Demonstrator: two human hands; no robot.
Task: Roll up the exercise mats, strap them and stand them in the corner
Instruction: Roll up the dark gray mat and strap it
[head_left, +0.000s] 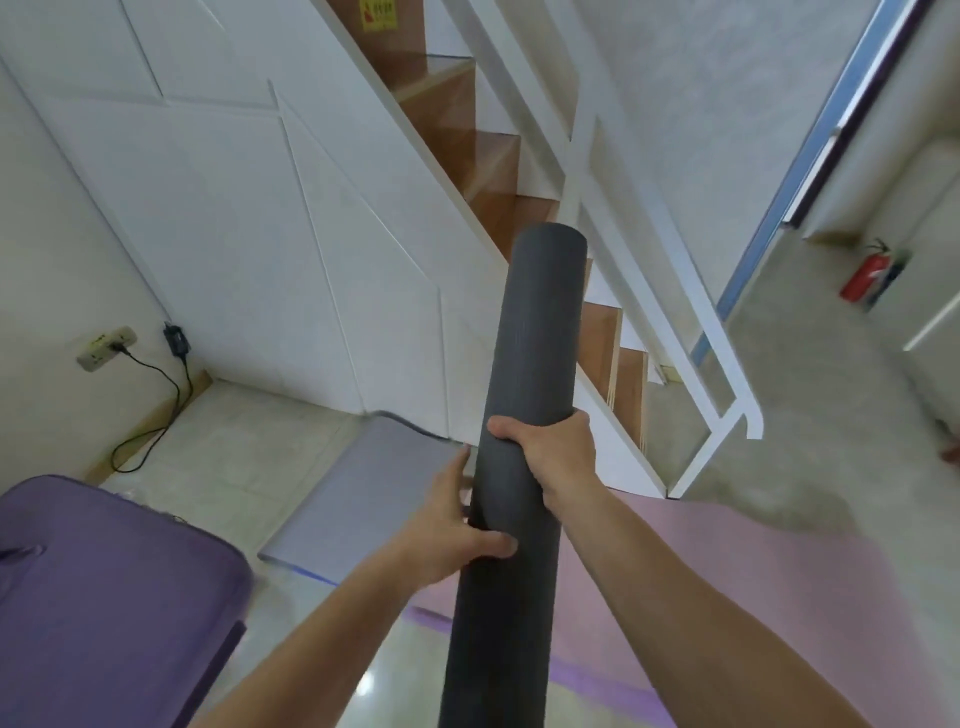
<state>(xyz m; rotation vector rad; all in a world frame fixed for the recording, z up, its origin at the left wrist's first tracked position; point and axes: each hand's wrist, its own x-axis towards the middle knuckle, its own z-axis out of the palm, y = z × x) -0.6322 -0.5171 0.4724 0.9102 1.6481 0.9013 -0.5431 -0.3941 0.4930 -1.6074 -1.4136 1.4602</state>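
Gripping one rolled grey mat (524, 395) with both hands (558, 452) (457, 525), no strap visible; pink mat (727, 582) and lilac mat (363, 488) lying flat, unrolled.

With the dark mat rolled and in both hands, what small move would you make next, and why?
Probably keep the right hand clamped and use the left hand to fit a strap. The dark grey rolled mat shows no strap, and the left thumb presses what looks like its loose edge. The lilac mat and pink mat lie flat.
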